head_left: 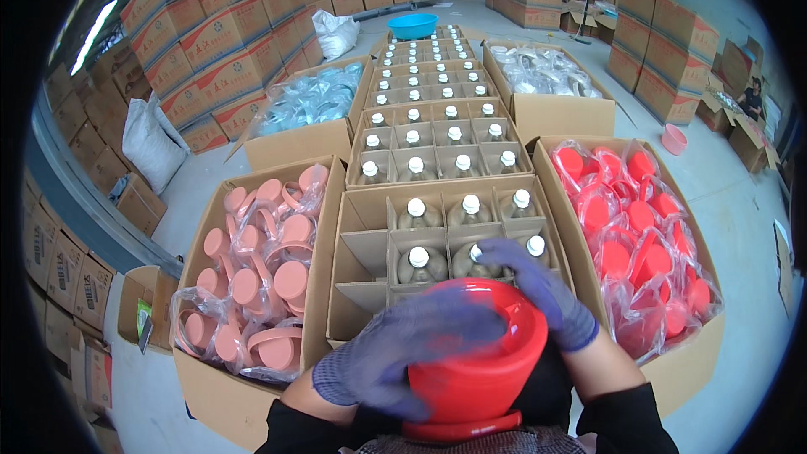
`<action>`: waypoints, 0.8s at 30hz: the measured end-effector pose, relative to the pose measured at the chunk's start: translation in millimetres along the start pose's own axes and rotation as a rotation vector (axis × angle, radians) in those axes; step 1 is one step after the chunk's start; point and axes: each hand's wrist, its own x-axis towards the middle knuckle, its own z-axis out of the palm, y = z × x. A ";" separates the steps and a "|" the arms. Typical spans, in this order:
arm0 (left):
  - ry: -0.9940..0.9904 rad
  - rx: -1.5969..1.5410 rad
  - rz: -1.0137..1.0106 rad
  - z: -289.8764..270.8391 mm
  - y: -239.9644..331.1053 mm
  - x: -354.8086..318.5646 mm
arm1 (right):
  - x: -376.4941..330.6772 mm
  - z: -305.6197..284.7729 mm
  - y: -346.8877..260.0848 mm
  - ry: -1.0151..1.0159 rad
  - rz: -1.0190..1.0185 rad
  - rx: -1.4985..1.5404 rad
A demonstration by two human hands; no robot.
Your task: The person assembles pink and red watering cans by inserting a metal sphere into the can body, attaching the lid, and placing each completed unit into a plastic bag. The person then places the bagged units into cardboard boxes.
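The left hand (412,345), in a purple-grey knitted glove, spreads over the left side of a red plastic vessel (483,382), its thumb low against the wall and its fingers reaching across the top; motion blur hides the fingertips, so I cannot tell whether it grips or only touches. The right hand (542,286), gloved alike, lies at the far right of the rim with fingers extended rather than curled, reaching leftward beyond the vessel near a bottle's white cap. The vessel thus sits between the two hands, close to the person's body, its round recessed top facing up and tilted; a red band shows below its near side. Just beyond the hands is a divided carton (351,217), with clear, white-capped bottles (420,266) upright in its middle and right compartments. To its left, an open box (231,408) holds pink vessels (245,286) in clear plastic; to its right, another box (685,361) holds red bagged pieces (643,219). Farther off, more bottle cartons run away in a line, flanked by bagged blue pieces (311,101) on the left and pale ones (542,71) on the right; a blue basin (413,27) rests at the far end.
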 end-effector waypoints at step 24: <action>-0.073 0.682 -0.464 21.6 12.8 -10.9 | -13.6 22.6 28.1 -0.073 0.399 0.932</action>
